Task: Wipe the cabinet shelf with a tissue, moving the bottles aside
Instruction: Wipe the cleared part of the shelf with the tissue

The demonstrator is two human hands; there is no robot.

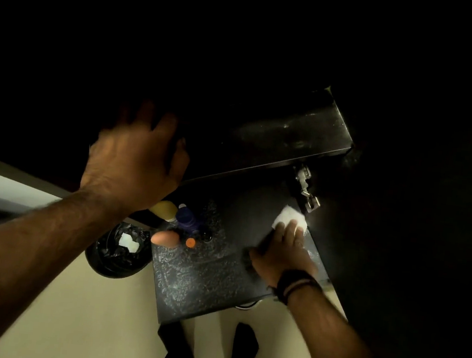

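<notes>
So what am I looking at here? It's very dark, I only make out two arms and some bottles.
There is no machine: a person wears a camera on the head, looking down at their own arms. The right hand presses a white tissue flat onto the dark speckled cabinet shelf, near the door hinge. The left hand reaches up to the edge of the dark panel above; whether it grips is too blurred to tell. The bottles stand bunched at the shelf's left end. Beside the shelf, on the floor, stands a bin with a black liner.
</notes>
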